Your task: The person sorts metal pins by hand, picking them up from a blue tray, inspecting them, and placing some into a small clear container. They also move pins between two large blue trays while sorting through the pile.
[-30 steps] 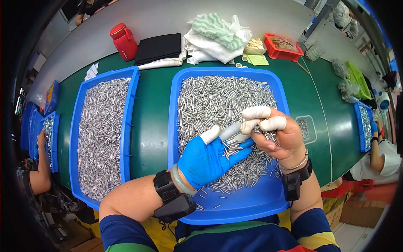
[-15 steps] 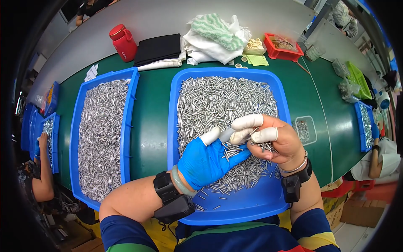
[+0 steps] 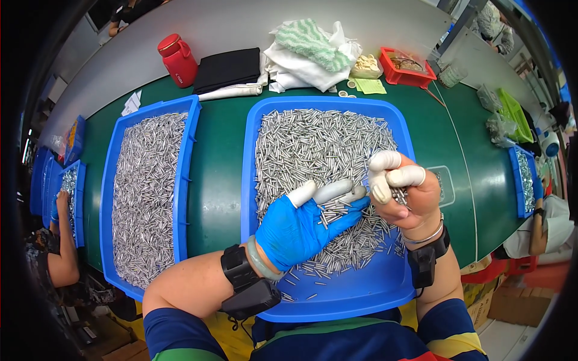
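The blue-gloved left hand (image 3: 301, 224) lies open, palm up, over the blue tray (image 3: 337, 301) at the table's near edge. The right hand (image 3: 403, 195) is closed on a bunch of metal pins (image 3: 399, 194). That loose pinch could spill some past the tray's rim.

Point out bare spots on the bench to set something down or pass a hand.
Bare green strip between the left blue tray and the middle blue tray. Bare mat right of that tray. Middle tray's near corner is nearly bare. Crowded: far edge, with red bottle, black pouch, cloths.
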The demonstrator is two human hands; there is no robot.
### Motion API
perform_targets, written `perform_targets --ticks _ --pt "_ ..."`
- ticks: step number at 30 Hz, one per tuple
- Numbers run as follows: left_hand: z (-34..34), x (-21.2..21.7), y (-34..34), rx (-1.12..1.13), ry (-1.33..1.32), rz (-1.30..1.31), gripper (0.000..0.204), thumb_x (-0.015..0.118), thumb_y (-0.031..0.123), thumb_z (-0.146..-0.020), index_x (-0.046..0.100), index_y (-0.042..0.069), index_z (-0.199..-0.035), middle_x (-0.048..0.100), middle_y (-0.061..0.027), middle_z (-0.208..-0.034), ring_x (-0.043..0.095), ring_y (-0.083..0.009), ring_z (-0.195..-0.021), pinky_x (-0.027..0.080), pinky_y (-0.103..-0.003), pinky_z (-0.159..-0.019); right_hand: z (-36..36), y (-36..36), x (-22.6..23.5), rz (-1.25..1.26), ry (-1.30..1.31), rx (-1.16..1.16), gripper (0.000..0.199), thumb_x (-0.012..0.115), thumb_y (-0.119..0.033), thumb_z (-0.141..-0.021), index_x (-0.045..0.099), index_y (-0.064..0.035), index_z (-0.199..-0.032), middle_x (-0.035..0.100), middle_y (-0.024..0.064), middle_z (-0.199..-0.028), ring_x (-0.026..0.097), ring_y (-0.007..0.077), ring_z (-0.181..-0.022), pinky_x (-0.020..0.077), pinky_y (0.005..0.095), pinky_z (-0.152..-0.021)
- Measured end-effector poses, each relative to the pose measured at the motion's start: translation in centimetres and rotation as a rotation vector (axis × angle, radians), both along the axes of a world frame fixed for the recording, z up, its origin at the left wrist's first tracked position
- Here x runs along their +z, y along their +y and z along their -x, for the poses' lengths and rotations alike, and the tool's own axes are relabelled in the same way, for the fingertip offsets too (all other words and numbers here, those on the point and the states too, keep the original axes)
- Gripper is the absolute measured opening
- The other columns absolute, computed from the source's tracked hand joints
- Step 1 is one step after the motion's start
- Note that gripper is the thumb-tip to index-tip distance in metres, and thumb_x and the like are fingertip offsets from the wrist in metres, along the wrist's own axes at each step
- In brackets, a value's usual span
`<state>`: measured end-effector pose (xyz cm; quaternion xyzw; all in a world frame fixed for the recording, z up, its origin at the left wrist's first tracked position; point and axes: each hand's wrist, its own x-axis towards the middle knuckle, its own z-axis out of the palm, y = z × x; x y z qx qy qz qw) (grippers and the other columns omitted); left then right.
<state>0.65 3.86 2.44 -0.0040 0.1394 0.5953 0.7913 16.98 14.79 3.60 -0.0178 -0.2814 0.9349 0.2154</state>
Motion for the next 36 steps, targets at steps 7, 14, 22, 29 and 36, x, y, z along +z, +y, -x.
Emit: perform_targets --ticks 7,14,22,29,36 --pt "0.0 -0.2 0.0 0.011 -0.008 0.045 0.046 0.03 0.023 -0.093 0.039 -0.016 -0.115 0.045 -0.0262 -0.118 0.041 -0.0345 -0.115 0.034 -0.043 -0.101 0.0 -0.2 0.2 0.052 -0.121 -0.087 0.03 0.041 -0.009 -0.085 0.051 0.0056 -0.11 0.059 0.0131 -0.075 0.041 0.009 -0.039 0.0304 0.0162 -0.034" --pt "0.0 -0.1 0.1 0.046 -0.01 0.073 0.042 0.031 0.021 -0.092 0.043 -0.016 -0.11 0.046 -0.0262 -0.116 0.042 -0.0346 -0.114 0.035 -0.044 -0.101 0.9 -0.8 1.9 -0.267 -0.622 -0.223 0.024 0.044 -0.009 -0.087 0.054 0.0027 -0.106 0.056 0.0057 -0.064 0.04 0.0052 -0.04 0.028 0.0147 -0.034" --pt "0.3 -1.5 -0.1 0.008 -0.079 0.029 0.036 0.036 0.021 -0.091 0.049 -0.01 -0.103 0.053 -0.0229 -0.103 0.048 -0.0337 -0.106 0.037 -0.045 -0.098 0.4 -0.7 1.8 -0.259 -0.542 -0.147 0.021 0.047 -0.009 -0.087 0.058 -0.0007 -0.103 0.052 0.0014 -0.059 0.042 0.0034 -0.045 0.0276 0.0138 -0.036" --pt "0.2 -1.4 0.1 0.036 -0.032 0.053 0.03 0.04 0.021 -0.089 0.05 -0.007 -0.094 0.054 -0.0186 -0.094 0.052 -0.0308 -0.097 0.039 -0.046 -0.095 1.3 -1.1 1.4 -0.403 -0.853 -0.09 0.02 0.048 -0.009 -0.086 0.059 0.0018 -0.099 0.056 0.0022 -0.064 0.041 0.0031 -0.043 0.0284 0.0149 -0.035" --pt "0.0 -1.2 0.2 0.141 0.118 0.152 0.027 0.038 0.018 -0.09 0.049 -0.006 -0.092 0.053 -0.0197 -0.097 0.053 -0.0301 -0.097 0.041 -0.044 -0.094 1.4 -1.2 1.7 -0.435 -0.816 -0.121 0.019 0.048 -0.008 -0.086 0.059 0.0019 -0.098 0.057 0.0026 -0.066 0.041 0.003 -0.044 0.0285 0.0147 -0.036"
